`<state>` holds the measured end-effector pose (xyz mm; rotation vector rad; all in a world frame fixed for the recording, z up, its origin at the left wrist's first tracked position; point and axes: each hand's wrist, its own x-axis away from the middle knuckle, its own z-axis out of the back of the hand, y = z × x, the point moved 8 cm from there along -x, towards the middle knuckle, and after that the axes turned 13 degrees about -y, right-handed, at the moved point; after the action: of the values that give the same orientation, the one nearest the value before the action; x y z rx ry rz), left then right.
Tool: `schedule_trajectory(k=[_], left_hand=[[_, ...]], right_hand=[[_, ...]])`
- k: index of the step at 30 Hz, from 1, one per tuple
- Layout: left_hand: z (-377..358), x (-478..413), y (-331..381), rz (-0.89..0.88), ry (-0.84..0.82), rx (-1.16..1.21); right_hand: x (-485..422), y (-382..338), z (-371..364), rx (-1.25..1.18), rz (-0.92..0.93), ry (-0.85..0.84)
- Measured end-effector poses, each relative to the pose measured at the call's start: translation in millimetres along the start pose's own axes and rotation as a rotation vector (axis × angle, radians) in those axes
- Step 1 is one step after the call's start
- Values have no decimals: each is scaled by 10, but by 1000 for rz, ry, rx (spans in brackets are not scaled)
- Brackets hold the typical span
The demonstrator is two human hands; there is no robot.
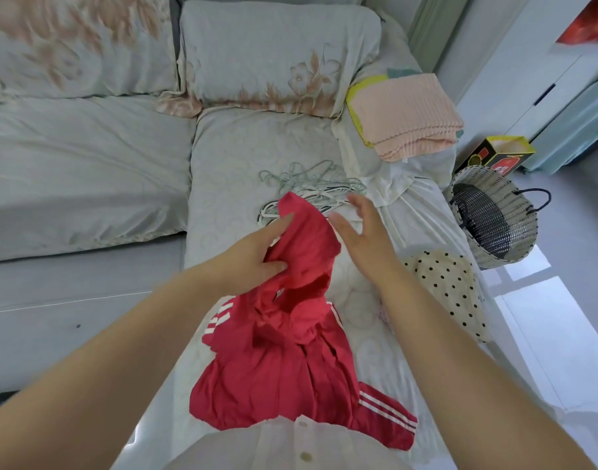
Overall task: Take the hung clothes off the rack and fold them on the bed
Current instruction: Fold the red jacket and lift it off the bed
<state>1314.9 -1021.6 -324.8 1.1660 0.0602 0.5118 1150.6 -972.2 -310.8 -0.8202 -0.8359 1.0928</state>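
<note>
One red hooded top (290, 368) lies mid-bed (222, 171) toward the near edge. The left hand (256, 256) pinches its hood up, likely to flatten it for folding, while the right hand (362, 239) hovers beside it, fingers spread, holding nothing. Beyond lies one heap of hangers (311, 184); one folded pile (409, 117) and one dotted garment (453, 293) line the right edge.
</note>
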Motion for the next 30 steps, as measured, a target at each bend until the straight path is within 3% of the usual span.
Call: schedule_trajectory(k=[3,7,10,13,17,21,23,27,30], left_hand=[[39,35,104,-20,-152,-142],[125,86,141,-4,-250,-208],[202,103,198,-37,-291,-162],[353,50,176,-40,-223,-125],[619,-81,-146,41,-70,-74],[872,-392,-625,122,130,-37],[1050,-595,-810,142,275,-37],[1351,-987,-1126,141,437,-78],[1302,-1095,-1460,201,419,-117]], right_hand=[[-289,-181,-79,-71,47,-220],[-464,-345,-516,-139,32,-843],[-387,-418,-732,40,-12,-1185],[-444,-228,-638,396,-148,-1252],[-676,256,-214,896,-312,-1145],[-994,472,15,763,-302,-938],[-1295,461,129,630,-258,-705],[-1886,228,560,552,-56,25],[-1979,180,497,323,42,268]])
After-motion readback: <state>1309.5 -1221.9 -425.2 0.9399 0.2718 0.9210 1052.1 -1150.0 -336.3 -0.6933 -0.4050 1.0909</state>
